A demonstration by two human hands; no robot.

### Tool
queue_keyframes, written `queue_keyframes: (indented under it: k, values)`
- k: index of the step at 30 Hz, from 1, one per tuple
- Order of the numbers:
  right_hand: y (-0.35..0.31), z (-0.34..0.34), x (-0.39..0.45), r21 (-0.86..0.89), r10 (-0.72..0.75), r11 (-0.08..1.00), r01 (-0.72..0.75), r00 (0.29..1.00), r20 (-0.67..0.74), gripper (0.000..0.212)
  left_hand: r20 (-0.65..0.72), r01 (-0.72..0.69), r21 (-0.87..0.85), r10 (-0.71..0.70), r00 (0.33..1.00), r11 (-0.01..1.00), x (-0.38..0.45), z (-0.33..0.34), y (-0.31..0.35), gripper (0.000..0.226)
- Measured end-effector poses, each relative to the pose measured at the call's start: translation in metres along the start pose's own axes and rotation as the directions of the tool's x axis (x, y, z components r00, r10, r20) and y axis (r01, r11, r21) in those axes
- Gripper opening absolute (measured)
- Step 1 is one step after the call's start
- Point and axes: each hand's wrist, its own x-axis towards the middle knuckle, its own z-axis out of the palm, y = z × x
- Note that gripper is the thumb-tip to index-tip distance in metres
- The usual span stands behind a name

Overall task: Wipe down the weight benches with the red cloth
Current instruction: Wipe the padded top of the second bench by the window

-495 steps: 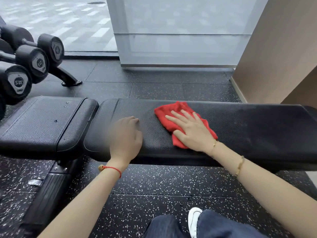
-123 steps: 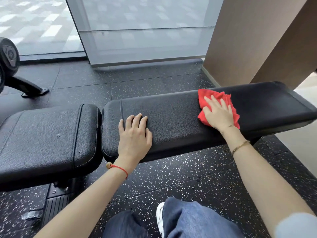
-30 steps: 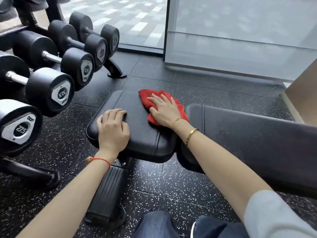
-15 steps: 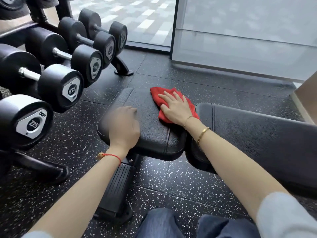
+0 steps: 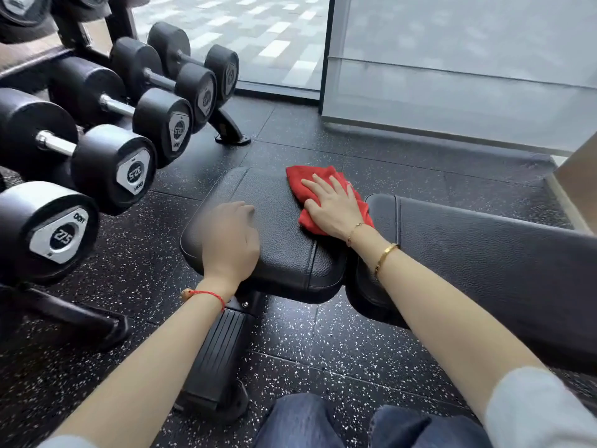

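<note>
On the far left, a rack of black dumbbells (image 5: 106,163) is seen standing on the speckled rubber floor (image 5: 135,260), well apart from the bench. Just right of it, the short seat pad (image 5: 277,240) of the weight bench is shown, with its black foot (image 5: 219,357) below. The left hand (image 5: 231,239) is rested on the near left part of that pad; it is blurred, so how far its fingers are curled cannot be told, and nothing is seen in it. A red string bracelet (image 5: 206,294) is worn at its wrist. Further right, the red cloth (image 5: 318,194) is laid crumpled on the far right part of the seat pad and is pressed flat beneath the right hand (image 5: 332,206), whose fingers are spread and straight over it. A gold bangle (image 5: 386,255) is worn on that forearm. At the right, the long back pad (image 5: 484,253) is seen just beside the seat pad, a narrow gap between them.
</note>
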Motion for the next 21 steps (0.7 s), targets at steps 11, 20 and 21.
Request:
queue_keyframes:
  k: [11,20,21]
  values:
    - [0.016,-0.001,-0.107,-0.118,-0.336,0.934,0.338,0.941,0.039,0.057,0.033,0.007,0.034,-0.008,0.999,0.999,0.000,-0.005,0.003,0.044]
    - [0.082,-0.020,-0.113,-0.148,0.058,0.986,-0.077,0.990,-0.129,0.053,0.117,-0.007,0.079,-0.002,0.993,0.997,-0.007,-0.006,0.020,0.036]
    - [0.083,-0.022,-0.104,-0.133,0.109,0.983,-0.127,0.985,-0.136,0.054,0.124,-0.022,0.068,0.014,0.992,0.997,-0.008,-0.006,0.027,0.037]
